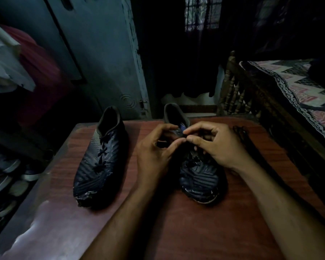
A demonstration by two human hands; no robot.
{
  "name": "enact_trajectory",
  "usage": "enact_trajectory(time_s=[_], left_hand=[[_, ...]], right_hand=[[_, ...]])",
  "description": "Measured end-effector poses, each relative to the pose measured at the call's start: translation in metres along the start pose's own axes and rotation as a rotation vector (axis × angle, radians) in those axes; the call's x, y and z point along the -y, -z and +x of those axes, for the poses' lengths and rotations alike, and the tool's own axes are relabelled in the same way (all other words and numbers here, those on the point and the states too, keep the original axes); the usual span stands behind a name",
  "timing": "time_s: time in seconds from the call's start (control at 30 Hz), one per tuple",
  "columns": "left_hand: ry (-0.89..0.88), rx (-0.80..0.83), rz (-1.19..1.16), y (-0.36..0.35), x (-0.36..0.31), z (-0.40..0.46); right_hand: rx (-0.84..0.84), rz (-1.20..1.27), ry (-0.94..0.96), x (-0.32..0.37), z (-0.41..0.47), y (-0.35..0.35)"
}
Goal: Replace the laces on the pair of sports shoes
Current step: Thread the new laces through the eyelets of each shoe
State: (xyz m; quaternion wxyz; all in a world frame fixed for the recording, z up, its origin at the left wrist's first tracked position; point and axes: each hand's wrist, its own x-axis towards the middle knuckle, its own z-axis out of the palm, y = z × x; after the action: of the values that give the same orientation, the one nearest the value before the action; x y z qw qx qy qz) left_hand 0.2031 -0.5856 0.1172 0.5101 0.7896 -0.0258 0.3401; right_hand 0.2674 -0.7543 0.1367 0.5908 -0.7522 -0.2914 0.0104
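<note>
Table: a reddish-brown wood-grain table (186, 231) fills the near part of the view, and both forearms reach across it from the near edge.
Right shoe: a dark sports shoe (198, 177) sits near the middle of the table, toe towards the person, its toe scuffed and its sole edge worn pale. It looks light, with a soft upper that would give under a squeeze.
Left hand: the left hand (156, 149) hovers over the throat of that shoe, fingers curled, thumb and forefinger tips pressed together as if pinching lace; the lace itself is too dark to make out there.
Right hand: the right hand (217, 145) meets it fingertip to fingertip, fingers bent in the same fine pinch over the top eyelets.
Lace: thin, limp and dark, likely slippery between fingertips; best held close to its end and worked one eyelet at a time.
Left shoe: the matching shoe (99, 158) stands towards the left edge, apart from both hands, laces crossed in place.
Loose lace: a dark cord (241, 132) lies near the far right corner.
Beyond: a bed with a patterned cover (298, 91) stands to the right.
</note>
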Motion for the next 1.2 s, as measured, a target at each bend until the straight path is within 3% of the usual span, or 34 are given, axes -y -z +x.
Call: enact_trajectory(time_s=[0.13, 0.37, 0.7, 0.87, 1.2], left_hand=[[-0.051, 0.053, 0.045, 0.001, 0.006, 0.001], [-0.182, 0.249, 0.364, -0.003, 0.026, 0.006], [-0.088, 0.199, 0.18, 0.008, 0.015, 0.008], [-0.099, 0.192, 0.208, 0.011, 0.019, 0.011], [-0.113, 0.192, 0.189, 0.009, 0.019, 0.011]], right_hand=[[-0.024, -0.029, -0.036, -0.004, 0.0, -0.001], [-0.156, -0.104, -0.081, -0.006, -0.001, -0.007], [-0.173, -0.139, -0.013, -0.011, -0.002, -0.014], [-0.223, -0.326, 0.061, -0.012, -0.001, -0.021], [-0.12, -0.519, 0.132, -0.012, -0.001, -0.016]])
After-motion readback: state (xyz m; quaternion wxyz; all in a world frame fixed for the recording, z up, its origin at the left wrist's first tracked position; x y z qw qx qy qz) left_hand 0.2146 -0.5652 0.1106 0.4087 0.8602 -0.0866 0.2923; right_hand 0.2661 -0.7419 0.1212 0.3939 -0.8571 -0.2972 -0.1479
